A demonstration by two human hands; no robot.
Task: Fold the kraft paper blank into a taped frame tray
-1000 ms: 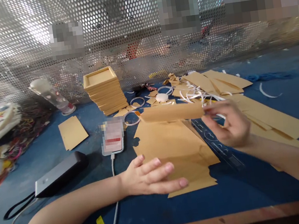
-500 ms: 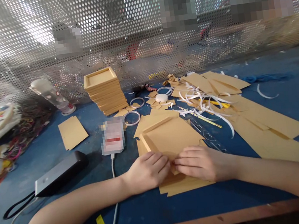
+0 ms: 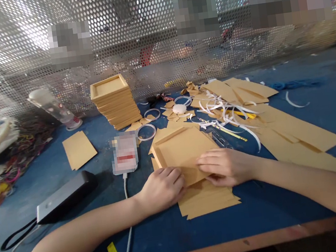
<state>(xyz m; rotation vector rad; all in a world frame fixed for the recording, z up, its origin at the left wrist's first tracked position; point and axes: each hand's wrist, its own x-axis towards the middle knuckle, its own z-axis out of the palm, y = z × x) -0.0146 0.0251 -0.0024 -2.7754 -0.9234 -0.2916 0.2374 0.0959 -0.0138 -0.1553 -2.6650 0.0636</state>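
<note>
Right grip [image 3: 229, 166] pinches the card [image 3: 183, 146] at its lower-right edge, thumb underneath; left grip [image 3: 163, 189] curls round its lower-left corner, thumb hidden.
Edge-folding seems in hand, the next move calling for even pressure along the lower side. Near the frame's centre, the matte tan card has straight raised walls at left and top; notched sheets [image 3: 210, 202] lie beneath.

Left hand [image 3: 164, 187] and right hand [image 3: 226, 165] grip a part-folded tray [image 3: 182, 154].

Matt card tray [image 3: 182, 151], shiny metal screen [image 3: 120, 45], clear plastic bottle [image 3: 57, 111], scuffed matt tabletop [image 3: 260, 213]
</note>
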